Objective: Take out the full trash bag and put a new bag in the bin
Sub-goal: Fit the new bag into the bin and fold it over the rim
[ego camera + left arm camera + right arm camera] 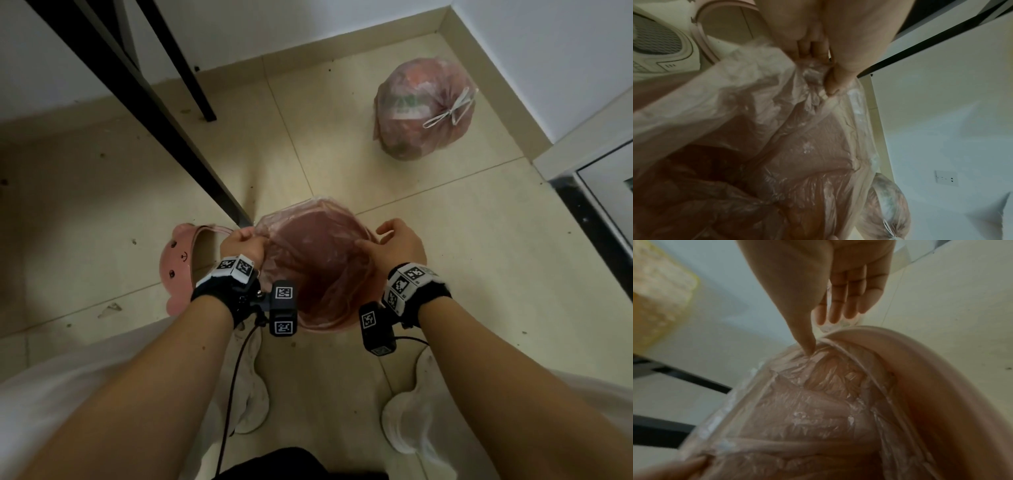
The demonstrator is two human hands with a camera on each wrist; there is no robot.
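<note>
Floor tiles [445, 240] beige; left hand [243, 245] grips bag [318, 260], right hand [399, 245] seemingly pinches it.

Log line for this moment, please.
step: fitting new bag into bin | left hand: grips bag edge | right hand: pinches bag edge | full bag: tied, on floor | bear-face lid: off, beside bin

No legible text; green print [406, 102] inside tied bag [435, 137] possibly lettering, too blurred. Wrist tags [236, 265]: coded squares only.
</note>
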